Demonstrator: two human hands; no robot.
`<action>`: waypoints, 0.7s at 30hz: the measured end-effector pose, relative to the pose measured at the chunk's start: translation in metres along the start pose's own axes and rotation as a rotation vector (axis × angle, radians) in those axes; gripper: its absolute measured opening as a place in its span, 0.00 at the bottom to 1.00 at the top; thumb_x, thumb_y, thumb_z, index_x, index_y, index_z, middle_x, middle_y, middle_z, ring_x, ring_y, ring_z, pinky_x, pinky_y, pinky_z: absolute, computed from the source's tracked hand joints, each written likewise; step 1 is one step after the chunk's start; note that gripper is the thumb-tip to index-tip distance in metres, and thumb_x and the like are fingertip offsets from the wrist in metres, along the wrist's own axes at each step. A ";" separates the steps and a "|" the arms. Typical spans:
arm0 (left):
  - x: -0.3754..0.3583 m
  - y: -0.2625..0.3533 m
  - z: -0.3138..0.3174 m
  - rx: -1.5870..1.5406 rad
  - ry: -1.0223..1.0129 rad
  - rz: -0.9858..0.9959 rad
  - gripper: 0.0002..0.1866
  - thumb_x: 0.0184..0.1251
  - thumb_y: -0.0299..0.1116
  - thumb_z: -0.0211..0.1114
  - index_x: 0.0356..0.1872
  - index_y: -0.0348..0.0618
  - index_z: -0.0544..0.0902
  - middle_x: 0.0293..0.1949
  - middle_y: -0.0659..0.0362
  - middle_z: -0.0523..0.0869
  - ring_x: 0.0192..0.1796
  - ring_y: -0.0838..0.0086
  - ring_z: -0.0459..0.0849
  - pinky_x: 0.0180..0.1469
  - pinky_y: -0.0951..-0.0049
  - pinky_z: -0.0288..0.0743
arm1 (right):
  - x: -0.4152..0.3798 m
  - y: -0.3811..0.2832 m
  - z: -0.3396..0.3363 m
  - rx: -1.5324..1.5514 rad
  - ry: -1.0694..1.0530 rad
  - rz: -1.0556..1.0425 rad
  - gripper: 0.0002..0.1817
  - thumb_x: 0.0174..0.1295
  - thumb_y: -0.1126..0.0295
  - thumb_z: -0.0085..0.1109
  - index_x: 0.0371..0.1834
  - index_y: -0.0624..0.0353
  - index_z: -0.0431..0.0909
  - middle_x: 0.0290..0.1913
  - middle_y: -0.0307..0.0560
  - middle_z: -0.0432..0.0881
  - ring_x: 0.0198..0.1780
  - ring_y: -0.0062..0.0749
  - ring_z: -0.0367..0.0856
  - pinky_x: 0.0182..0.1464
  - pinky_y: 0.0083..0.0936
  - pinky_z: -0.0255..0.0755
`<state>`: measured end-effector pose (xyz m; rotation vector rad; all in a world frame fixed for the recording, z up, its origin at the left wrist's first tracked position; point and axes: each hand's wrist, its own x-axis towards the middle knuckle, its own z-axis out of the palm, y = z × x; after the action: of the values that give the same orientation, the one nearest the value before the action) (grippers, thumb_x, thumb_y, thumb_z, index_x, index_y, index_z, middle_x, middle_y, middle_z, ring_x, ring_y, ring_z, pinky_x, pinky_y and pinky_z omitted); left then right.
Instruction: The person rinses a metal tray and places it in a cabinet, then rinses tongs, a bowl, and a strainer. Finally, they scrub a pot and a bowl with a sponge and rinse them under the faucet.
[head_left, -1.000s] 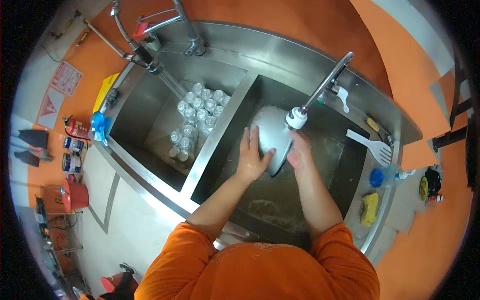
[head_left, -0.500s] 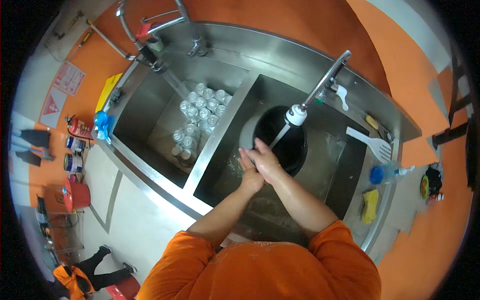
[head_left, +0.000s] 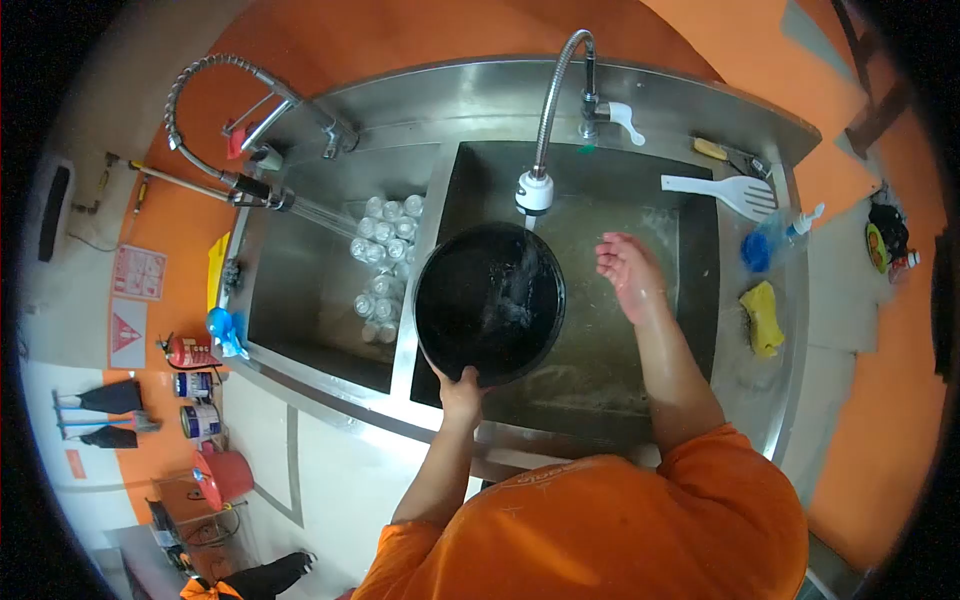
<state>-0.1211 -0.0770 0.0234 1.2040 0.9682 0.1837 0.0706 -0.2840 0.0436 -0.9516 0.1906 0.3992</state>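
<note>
A round black bowl-like container (head_left: 490,305) is tilted over the right sink basin (head_left: 610,370), at the divider side. My left hand (head_left: 461,396) grips its near rim, thumb on top. Water runs from the white faucet head (head_left: 535,193) into the container. To the right of it, my right hand (head_left: 630,270) hangs over the basin, fingers apart and slightly curled, holding nothing. Several clear cans or bottles with silvery tops (head_left: 385,235) lie in the left basin (head_left: 310,290), under a second running spray faucet (head_left: 262,192).
On the right ledge are a white slotted turner (head_left: 735,193), a pump bottle with blue contents (head_left: 757,250) and a yellow sponge (head_left: 763,320). A blue item (head_left: 226,332) lies on the left rim. A person's dark-clothed leg (head_left: 265,580) shows at the lower left.
My hands were together under the stream and have moved apart. My left hand has taken hold of the black container, which is now raised and shifted left. The view has turned somewhat.
</note>
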 end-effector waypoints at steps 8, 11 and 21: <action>-0.025 0.013 -0.011 -0.040 -0.027 -0.149 0.25 0.54 0.23 0.48 0.55 0.52 0.59 0.43 0.54 0.71 0.40 0.63 0.75 0.32 0.65 0.76 | -0.041 0.037 0.040 -1.092 -0.297 -0.796 0.05 0.53 0.72 0.52 0.32 0.59 0.74 0.31 0.47 0.74 0.34 0.40 0.74 0.35 0.32 0.69; -0.026 0.002 -0.013 -0.117 -0.066 -0.204 0.22 0.53 0.22 0.50 0.51 0.48 0.63 0.42 0.54 0.72 0.40 0.61 0.75 0.33 0.62 0.76 | -0.043 0.060 0.058 -1.250 -0.604 -0.811 0.07 0.49 0.74 0.56 0.32 0.58 0.75 0.31 0.43 0.76 0.33 0.39 0.76 0.34 0.30 0.69; -0.029 0.006 -0.032 0.175 -0.004 0.610 0.42 0.48 0.14 0.46 0.66 0.47 0.40 0.62 0.47 0.55 0.64 0.53 0.55 0.63 0.61 0.49 | -0.017 0.041 0.035 -0.570 0.035 -0.316 0.16 0.57 0.61 0.51 0.46 0.55 0.70 0.45 0.47 0.73 0.46 0.33 0.71 0.46 0.30 0.64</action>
<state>-0.1599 -0.0694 0.0431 1.6376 0.5959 0.5864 0.0376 -0.2382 0.0379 -1.5252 -0.0500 0.1412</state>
